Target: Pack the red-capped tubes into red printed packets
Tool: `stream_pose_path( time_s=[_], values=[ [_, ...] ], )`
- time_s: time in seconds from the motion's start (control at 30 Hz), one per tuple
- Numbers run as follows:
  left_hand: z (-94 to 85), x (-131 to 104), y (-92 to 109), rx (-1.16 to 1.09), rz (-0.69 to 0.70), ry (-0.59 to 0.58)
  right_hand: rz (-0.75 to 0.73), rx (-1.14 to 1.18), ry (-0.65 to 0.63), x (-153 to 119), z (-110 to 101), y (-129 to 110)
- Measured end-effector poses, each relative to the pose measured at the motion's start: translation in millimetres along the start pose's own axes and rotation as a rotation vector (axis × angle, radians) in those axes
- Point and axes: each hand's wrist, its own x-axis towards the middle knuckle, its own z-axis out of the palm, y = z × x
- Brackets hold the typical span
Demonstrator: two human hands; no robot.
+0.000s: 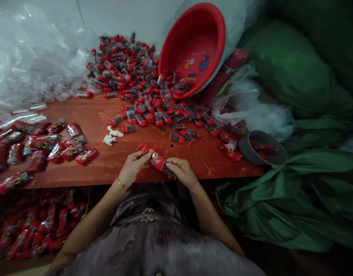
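Observation:
Between my two hands, over the table's front edge, is a red printed wrapper (pixel 157 159) with a dark, clear-walled tube (pixel 169 171) at its right end. My left hand (pixel 134 165) pinches the wrapper's upper left end between thumb and fingers. My right hand (pixel 182 171) has its thumb and fingers closed at the right end, where the tube meets the wrapper. Small white scraps (pixel 110 136) lie on the table just beyond my left hand. Behind both hands spreads a large pile of red-capped tubes (pixel 127 73).
A red basin (pixel 190 42) leans behind the pile on the orange-red table (pixel 87 115). Wrapped red packs (pixel 53 145) and clear sleeves (pixel 44 73) lie left. A grey bowl (pixel 262 147), plastic bags (pixel 251 111) and green sacks (pixel 282 199) stand right. More packs (pixel 38 226) fill a box below.

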Motion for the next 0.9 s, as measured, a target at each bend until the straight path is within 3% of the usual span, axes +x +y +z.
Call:
stream_pose_path(
  time_s=[0.23,0.4,0.57,0.73,0.9],
  values=[
    [10.5,-1.1,-5.4,0.032,0.063,-0.013,-0.070,-0.046,0.062,-1.8,6.4,5.2],
    [13.9,-0.6,-14.8,0.011,0.071,0.063,-0.144,-0.124,0.160,-0.3,9.3,7.7],
    [17.6,2.0,-23.9,-0.078,0.042,0.106,-0.086,-0.097,0.164,4.6,15.3,10.3],
    [19.9,4.5,-23.3,-0.130,0.090,0.141,-0.044,0.055,0.323,9.6,28.5,13.4],
    [20.1,6.1,-16.0,-0.166,0.097,0.158,0.006,0.174,0.239,5.3,32.0,14.0]
  ],
)
